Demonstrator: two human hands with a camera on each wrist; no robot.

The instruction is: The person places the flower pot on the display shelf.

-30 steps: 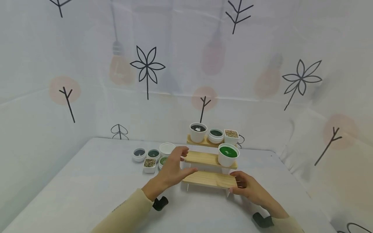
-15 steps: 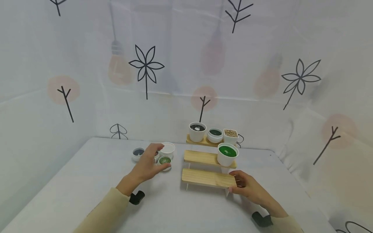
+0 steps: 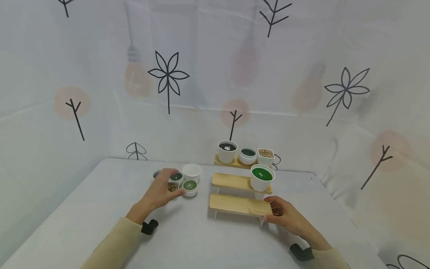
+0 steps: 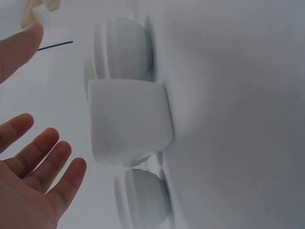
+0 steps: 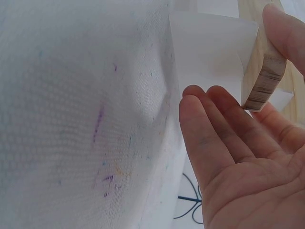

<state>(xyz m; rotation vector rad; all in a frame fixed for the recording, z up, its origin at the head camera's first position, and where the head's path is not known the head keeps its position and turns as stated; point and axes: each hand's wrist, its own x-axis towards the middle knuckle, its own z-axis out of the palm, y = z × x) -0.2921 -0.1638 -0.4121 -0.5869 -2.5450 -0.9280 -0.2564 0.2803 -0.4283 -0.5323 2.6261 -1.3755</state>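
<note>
My left hand [image 3: 158, 192] hovers beside a cluster of small white pots, thumb and fingers spread apart around nothing. Nearest it are a square pot with speckled grains [image 3: 173, 187] and a round pot with green content [image 3: 190, 186]. In the left wrist view, the square pot's side [image 4: 128, 119] stands between two round pots, with the fingers [image 4: 71, 183] off to one side. My right hand [image 3: 285, 218] holds the right end of the lowest board [image 3: 238, 204] of a tiered wooden stand. In the right wrist view, its thumb [image 5: 286, 33] and index finger lie along opposite edges of the board end [image 5: 264, 78].
On the middle board [image 3: 231, 181] stands a white cup with bright green content [image 3: 261, 182]. The top board carries a dark-filled cup [image 3: 227, 154], a round pot [image 3: 248, 158] and a square pot of tan grains [image 3: 265, 157]. A white cup [image 3: 192, 173] stands behind the left pots.
My left hand has moved left, away from the stand and over to the small pots. The right hand stays at the lowest board's end.
</note>
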